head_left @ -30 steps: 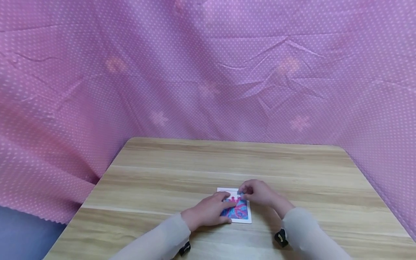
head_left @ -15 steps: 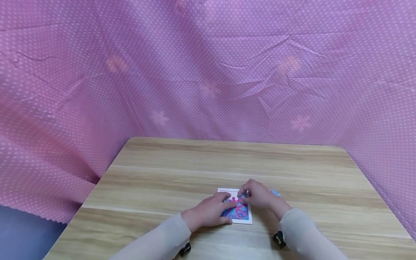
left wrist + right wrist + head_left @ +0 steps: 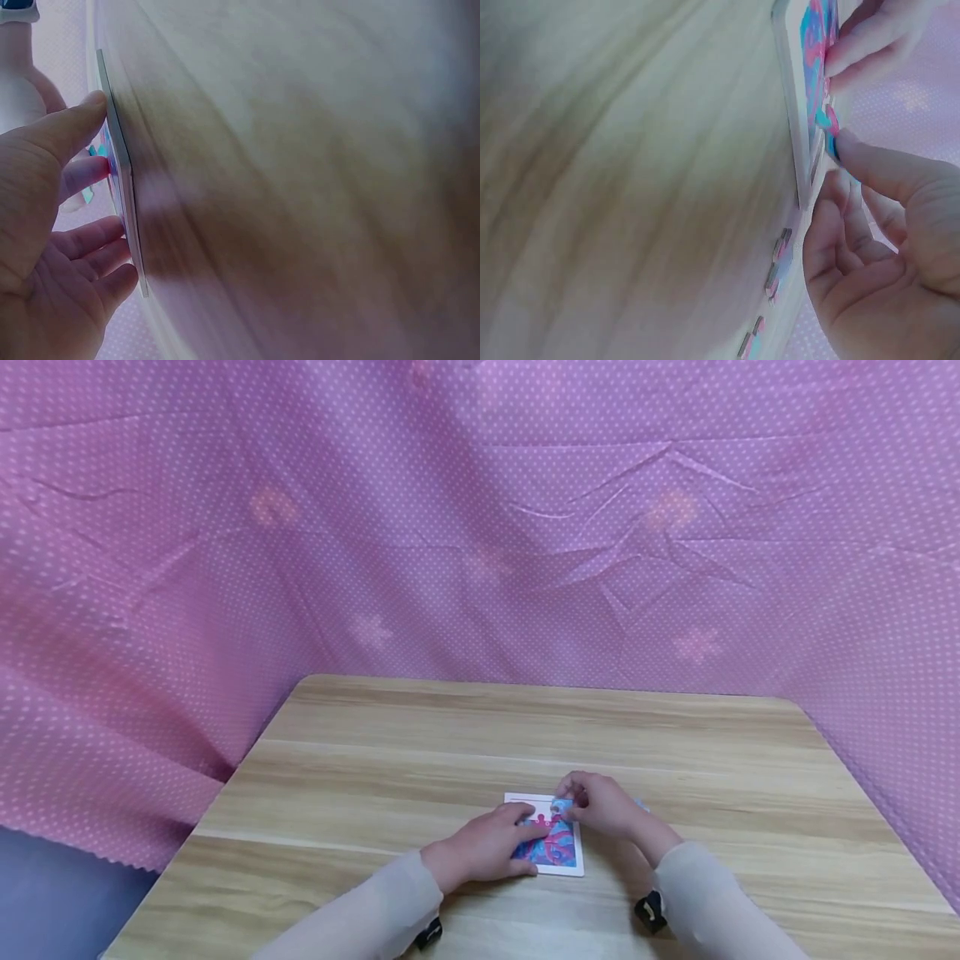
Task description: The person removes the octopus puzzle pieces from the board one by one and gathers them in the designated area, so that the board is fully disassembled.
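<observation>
A jigsaw puzzle in a white-edged tray lies flat on the table, pink, blue and purple. Part of its far side shows bare white. My left hand rests on its left side, fingers spread and fingertips touching the tray and picture. Over the far right corner, my right hand pinches a blue and pink puzzle piece between thumb and fingers. That piece is tilted above the tray in the right wrist view; whether its lower edge touches the tray I cannot tell.
Loose puzzle pieces lie on the wooden table beyond the tray, mostly hidden behind my right hand in the head view. A pink dotted curtain hangs around the table's back and sides.
My right hand bent down toward the far right corner, then drew slightly back to the right, exposing more of the pinched puzzle piece. My left hand stays in place on the jigsaw puzzle.
</observation>
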The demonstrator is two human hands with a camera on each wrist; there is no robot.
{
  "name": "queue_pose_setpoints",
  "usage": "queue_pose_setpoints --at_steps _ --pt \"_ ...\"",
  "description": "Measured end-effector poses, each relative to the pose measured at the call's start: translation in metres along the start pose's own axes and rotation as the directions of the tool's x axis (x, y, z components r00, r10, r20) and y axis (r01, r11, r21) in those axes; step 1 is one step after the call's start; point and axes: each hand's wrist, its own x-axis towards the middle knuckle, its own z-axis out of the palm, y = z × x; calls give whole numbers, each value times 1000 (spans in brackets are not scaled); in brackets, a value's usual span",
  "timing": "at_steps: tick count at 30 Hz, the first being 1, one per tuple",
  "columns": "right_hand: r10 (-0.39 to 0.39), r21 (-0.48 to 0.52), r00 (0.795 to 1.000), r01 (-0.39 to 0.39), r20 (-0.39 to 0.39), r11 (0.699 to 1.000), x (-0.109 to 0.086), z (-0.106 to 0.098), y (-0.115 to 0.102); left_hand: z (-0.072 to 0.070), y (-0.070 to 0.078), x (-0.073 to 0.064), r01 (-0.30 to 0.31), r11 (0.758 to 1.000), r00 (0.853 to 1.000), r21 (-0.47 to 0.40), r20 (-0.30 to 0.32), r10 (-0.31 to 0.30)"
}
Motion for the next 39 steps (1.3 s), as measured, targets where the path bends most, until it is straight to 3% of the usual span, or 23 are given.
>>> queue_pose_setpoints --at_steps 9,22,39 --pt "-17 74 1000 17 0 997 -5 -6 9 1 0 1 7 1000 1000 -17 12 -7" --pt "-2 215 998 14 -55 976 -25 -37 30 1 2 -2 -3 1000 1000 9 -4 3" --pt "73 161 994 -59 -81 985 -57 -71 73 5 1 0 22 1000 1000 10 2 -22"
